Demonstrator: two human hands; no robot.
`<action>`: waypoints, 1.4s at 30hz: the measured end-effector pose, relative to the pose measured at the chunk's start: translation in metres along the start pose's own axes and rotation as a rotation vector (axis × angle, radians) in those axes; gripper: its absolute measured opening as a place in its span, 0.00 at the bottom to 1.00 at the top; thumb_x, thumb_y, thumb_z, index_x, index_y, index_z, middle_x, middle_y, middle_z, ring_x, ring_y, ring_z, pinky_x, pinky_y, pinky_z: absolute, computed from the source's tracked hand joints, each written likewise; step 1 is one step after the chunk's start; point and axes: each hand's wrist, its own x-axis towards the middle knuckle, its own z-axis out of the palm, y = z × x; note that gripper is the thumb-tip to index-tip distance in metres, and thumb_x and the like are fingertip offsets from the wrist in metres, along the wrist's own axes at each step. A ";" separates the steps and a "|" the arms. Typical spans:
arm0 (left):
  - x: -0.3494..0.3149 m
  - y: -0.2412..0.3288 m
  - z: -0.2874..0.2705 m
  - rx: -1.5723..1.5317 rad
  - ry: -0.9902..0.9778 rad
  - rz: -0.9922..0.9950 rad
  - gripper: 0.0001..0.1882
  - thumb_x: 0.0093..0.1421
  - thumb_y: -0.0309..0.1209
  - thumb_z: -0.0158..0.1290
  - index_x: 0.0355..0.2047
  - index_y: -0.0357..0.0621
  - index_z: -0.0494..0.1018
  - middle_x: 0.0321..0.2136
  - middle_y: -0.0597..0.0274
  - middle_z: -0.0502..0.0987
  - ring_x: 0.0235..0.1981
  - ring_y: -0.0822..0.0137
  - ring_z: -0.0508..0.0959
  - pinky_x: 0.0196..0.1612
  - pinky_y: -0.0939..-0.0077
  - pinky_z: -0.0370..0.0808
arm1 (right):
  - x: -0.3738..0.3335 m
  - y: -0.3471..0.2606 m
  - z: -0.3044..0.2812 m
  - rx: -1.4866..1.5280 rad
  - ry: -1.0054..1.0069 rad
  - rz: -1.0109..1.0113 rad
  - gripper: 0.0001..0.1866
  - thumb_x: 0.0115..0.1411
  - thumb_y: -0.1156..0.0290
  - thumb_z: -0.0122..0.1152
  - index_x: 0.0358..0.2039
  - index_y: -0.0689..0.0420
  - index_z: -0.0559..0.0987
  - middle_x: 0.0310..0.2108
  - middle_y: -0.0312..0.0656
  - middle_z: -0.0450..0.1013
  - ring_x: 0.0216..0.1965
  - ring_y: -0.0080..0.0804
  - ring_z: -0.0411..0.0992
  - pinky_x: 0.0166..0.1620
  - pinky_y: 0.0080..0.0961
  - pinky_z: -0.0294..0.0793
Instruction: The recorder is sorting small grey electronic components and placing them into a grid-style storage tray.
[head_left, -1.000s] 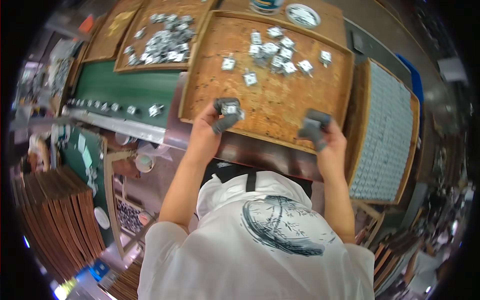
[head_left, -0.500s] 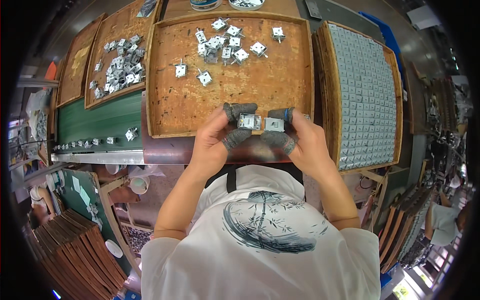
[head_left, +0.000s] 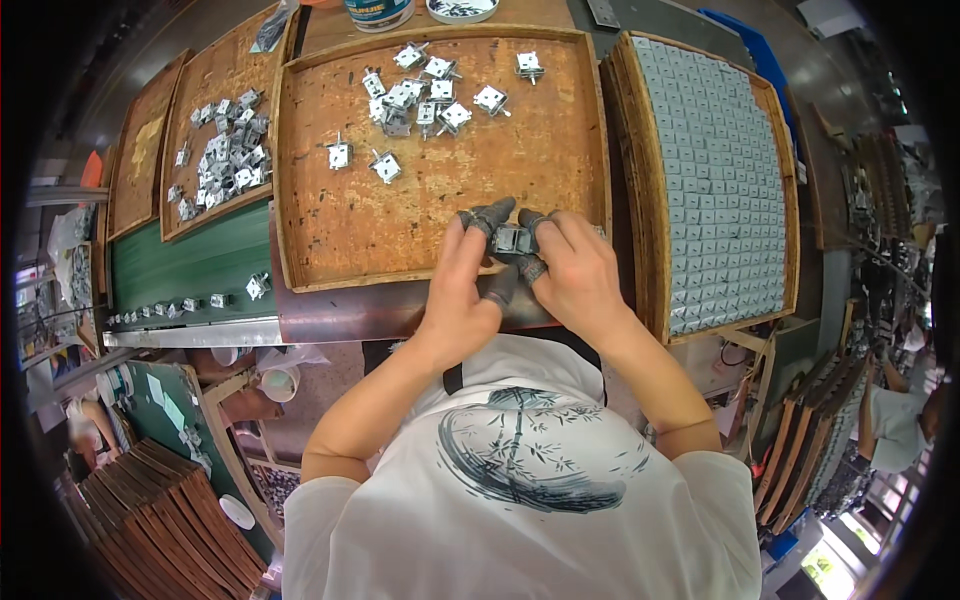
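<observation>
- head view: both hands meet over the near edge of the middle wooden tray (head_left: 330,235), fingertips pinched together on one small metal part (head_left: 511,240)
- left hand (head_left: 462,285): fingers curled and closed, dark rubber caps on thumb and forefinger, tips clamped on the left side of the part
- right hand (head_left: 580,275): fingers also closed in, capped tips gripping the right side of the same part; thumb tucked under it
- part is held between the two hands, just above the tray's front rim; cannot tell if it touches the tray
- loose pile of similar metal parts (head_left: 425,90) lies at the far end of the same tray, well apart from the hands
- right tray (head_left: 652,200) packed with neat rows of grey parts, just beside the right hand
- left tray (head_left: 200,100) holds another loose heap
- green belt (head_left: 180,270) with a few parts runs left of the hands
</observation>
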 end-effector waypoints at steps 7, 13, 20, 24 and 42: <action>-0.001 -0.015 0.002 0.303 0.037 0.140 0.38 0.40 0.17 0.56 0.57 0.37 0.66 0.46 0.46 0.69 0.47 0.45 0.70 0.51 0.63 0.69 | -0.009 -0.006 -0.008 0.188 -0.192 0.236 0.15 0.49 0.70 0.68 0.35 0.63 0.75 0.34 0.49 0.72 0.34 0.50 0.74 0.35 0.38 0.73; 0.001 -0.023 0.006 0.253 -0.128 0.292 0.42 0.35 0.23 0.61 0.56 0.35 0.67 0.49 0.44 0.72 0.48 0.45 0.73 0.50 0.60 0.71 | -0.018 0.020 -0.011 0.560 -0.467 0.425 0.23 0.48 0.53 0.68 0.33 0.61 0.77 0.32 0.53 0.77 0.36 0.51 0.76 0.37 0.39 0.74; 0.020 -0.034 0.014 0.359 -0.375 0.284 0.37 0.35 0.24 0.62 0.52 0.37 0.73 0.40 0.48 0.73 0.43 0.46 0.73 0.49 0.62 0.71 | -0.020 0.038 -0.033 0.198 -0.562 0.358 0.18 0.47 0.57 0.68 0.25 0.60 0.79 0.27 0.53 0.76 0.31 0.53 0.76 0.33 0.38 0.74; 0.043 -0.053 0.029 0.427 -0.235 0.107 0.28 0.45 0.22 0.60 0.51 0.44 0.74 0.43 0.46 0.67 0.44 0.48 0.70 0.49 0.64 0.70 | -0.006 0.076 -0.099 0.303 -0.255 0.699 0.14 0.57 0.62 0.64 0.29 0.63 0.80 0.22 0.40 0.75 0.25 0.29 0.73 0.32 0.27 0.72; 0.052 -0.065 0.062 0.183 -0.421 -0.307 0.40 0.51 0.21 0.59 0.65 0.47 0.58 0.47 0.50 0.63 0.47 0.57 0.73 0.42 0.72 0.77 | 0.054 0.459 -0.206 -0.711 0.130 0.867 0.24 0.57 0.52 0.55 0.46 0.57 0.80 0.42 0.54 0.77 0.44 0.55 0.75 0.48 0.43 0.72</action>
